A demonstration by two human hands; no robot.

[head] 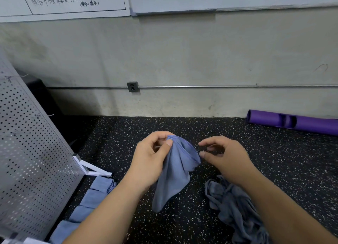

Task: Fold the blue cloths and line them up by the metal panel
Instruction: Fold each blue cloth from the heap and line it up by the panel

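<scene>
A blue cloth (175, 172) hangs in the air above the speckled black floor, pinched at its top edge between thumb and fingers of my left hand (153, 152). My right hand (223, 154) hovers just right of the cloth with thumb and fingers apart, its fingertips close to the hem; whether they touch it is unclear. A row of several folded blue cloths (95, 194) lies along the foot of the perforated metal panel (27, 143) at the left. A crumpled heap of unfolded blue-grey cloths (236, 207) lies on the floor under my right forearm.
The panel leans on a white bracket foot (95, 169). A purple roller tube (292, 122) lies against the wall at the far right. A grey wall with a power socket (132, 86) and a conduit pipe bounds the floor ahead.
</scene>
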